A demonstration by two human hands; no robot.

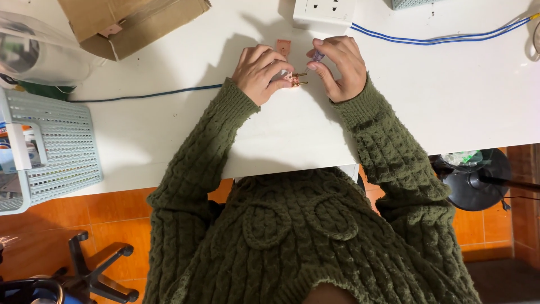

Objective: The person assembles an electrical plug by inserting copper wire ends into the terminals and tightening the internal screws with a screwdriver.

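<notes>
My left hand (pixel 260 70) is closed around a small plug part with two brass prongs (pixel 296 79) that stick out to the right. My right hand (pixel 336 65) pinches a small purple-handled tool (pixel 318 56) and points its tip down at the prongs. Both hands rest on the white table (pixel 439 101), close together. A small copper-coloured flat piece (pixel 283 46) lies on the table just beyond my left hand. Both arms wear a dark green knitted sweater.
A white power socket block (pixel 323 11) with a blue cable (pixel 439 36) sits at the far edge. A cardboard box (pixel 132 22) is at far left, a pale perforated basket (pixel 53 152) at the left edge. A dark cable (pixel 146 95) crosses the table. Chair base and orange floor below.
</notes>
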